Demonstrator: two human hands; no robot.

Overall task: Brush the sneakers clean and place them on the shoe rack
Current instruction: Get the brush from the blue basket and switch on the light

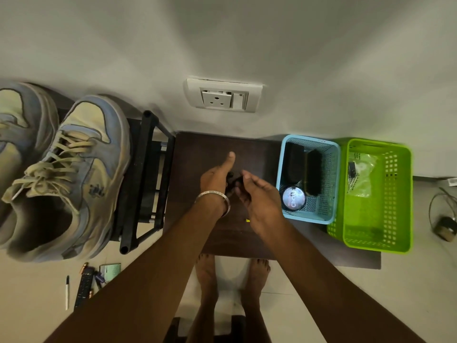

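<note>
Two worn cream-and-blue sneakers, one (81, 174) beside the other (17, 134), stand side by side on the black shoe rack (146, 169) at the left. Over the dark brown table (197, 149) my two hands meet around a small dark object (233, 180) that I cannot identify. My left hand (215, 179), with a metal bangle on the wrist, has its thumb raised. My right hand (257, 199) curls its fingers onto the same object from the right. Two black brushes, one (314, 172) next to the other (293, 162), lie in the blue basket (331, 181).
A round polish tin (293, 198) sits in the blue basket. A green basket (400, 194) to its right holds a plastic bag (361, 174). A wall socket (223, 96) is behind the table. A remote (84, 288) and pen (67, 292) lie on the floor at left, a cable (445, 226) at right.
</note>
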